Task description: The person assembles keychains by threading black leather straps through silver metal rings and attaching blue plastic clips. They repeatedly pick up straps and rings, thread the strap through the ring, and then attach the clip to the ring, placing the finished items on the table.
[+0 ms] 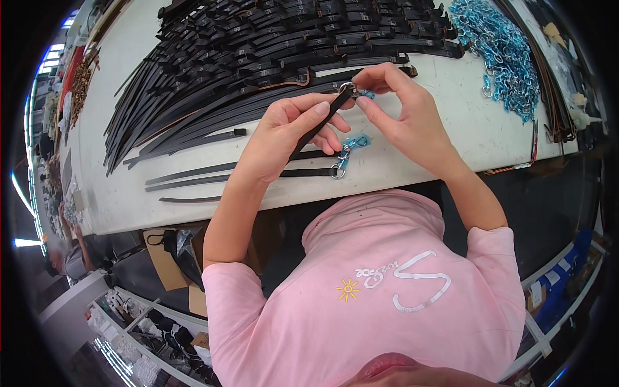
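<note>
Black strap [320, 122] is held above the near edge of the white table [451, 129], its upper end pinched in the person's left hand [284, 132], thumb lying along it and the fingers curled shut around it. At that end sits a small metal ring [348, 87]. The right hand [403, 109] meets it there, its fingertips closed on a blue snap hook [366, 94] that touches the ring; whether the hook is already through the ring I cannot tell.

By my reading, the work is far from over. Just below the hands lie two straps [258, 173] that already carry a ring and a blue hook [351, 145], so a few look finished. Behind them a great fan of bare black straps [258, 58] covers most of the table and seems untouched, and a heap of blue hooks [503, 51] waits at the far right corner.

The table is long, pale and worn. Beneath its near edge stand cardboard boxes [167, 264], and shelving with small goods [148, 348] runs along the lower left. Strip lights [22, 200] glow at the left.
</note>
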`<state>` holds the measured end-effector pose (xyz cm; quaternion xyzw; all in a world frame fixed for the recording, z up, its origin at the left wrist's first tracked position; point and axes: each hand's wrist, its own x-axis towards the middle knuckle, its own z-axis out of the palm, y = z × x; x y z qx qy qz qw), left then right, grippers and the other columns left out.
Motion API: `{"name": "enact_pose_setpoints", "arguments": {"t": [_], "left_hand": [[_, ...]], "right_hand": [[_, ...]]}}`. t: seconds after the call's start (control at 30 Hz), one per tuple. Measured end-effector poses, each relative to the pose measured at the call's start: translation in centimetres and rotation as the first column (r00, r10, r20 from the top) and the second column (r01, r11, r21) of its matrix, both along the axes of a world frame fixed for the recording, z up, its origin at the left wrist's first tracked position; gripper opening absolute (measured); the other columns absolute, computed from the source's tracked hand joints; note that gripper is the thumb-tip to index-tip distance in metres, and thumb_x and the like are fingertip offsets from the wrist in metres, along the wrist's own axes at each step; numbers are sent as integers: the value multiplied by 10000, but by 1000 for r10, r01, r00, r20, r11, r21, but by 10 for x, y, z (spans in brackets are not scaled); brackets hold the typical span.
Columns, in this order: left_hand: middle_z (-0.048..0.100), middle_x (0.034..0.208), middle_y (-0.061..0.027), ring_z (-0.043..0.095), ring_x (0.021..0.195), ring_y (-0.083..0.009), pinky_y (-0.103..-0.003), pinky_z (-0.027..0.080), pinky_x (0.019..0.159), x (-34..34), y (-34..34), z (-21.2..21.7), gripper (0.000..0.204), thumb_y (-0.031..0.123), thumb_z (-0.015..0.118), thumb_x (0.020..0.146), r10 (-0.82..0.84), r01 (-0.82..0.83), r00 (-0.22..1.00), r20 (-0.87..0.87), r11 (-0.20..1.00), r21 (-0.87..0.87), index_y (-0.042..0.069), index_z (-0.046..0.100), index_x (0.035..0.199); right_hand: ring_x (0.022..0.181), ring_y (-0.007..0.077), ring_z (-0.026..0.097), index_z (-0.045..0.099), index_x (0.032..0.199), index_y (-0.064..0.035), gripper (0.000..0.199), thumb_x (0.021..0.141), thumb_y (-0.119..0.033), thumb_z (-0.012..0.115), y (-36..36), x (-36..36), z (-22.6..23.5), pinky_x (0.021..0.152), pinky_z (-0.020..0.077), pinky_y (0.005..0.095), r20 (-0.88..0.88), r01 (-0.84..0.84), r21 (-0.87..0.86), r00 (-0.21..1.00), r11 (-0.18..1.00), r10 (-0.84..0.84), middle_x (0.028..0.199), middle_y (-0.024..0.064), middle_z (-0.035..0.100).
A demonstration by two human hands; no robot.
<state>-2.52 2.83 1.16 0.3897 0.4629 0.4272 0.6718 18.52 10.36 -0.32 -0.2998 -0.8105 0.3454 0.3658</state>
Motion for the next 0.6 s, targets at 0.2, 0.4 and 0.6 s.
{"name": "enact_pose_setpoints", "arguments": {"t": [0.2, 0.4, 0.6], "left_hand": [[698, 973, -124, 693, 763, -148, -263, 578, 713, 6, 4, -6, 402, 221, 521, 1050, -48, 49, 998, 31, 998, -27, -67, 567, 1327], [695, 997, -166, 709, 803, -205, -286, 587, 741, 14, 2, -8, 401, 172, 508, 1052, -64, 65, 996, 57, 997, -28, -83, 522, 1361], [695, 999, -148, 704, 808, -191, -281, 582, 751, 23, -3, -7, 385, 165, 475, 1064, -71, 71, 997, -10, 997, 34, -82, 532, 1353]], "right_hand": [[863, 247, 659, 543, 1022, -33, 260, 819, 43, 687, -19, 5, -6, 765, 530, 341, -160, 174, 110, 975, 979, -155, 964, 92, 645], [830, 257, 636, 504, 970, -36, 317, 770, 90, 715, -27, -4, -22, 709, 529, 337, -170, 129, 246, 982, 961, -89, 941, 97, 634], [824, 281, 611, 511, 972, -27, 316, 742, 58, 712, -23, -1, -24, 715, 521, 365, -55, 88, 452, 996, 888, -70, 927, 104, 619]]}}
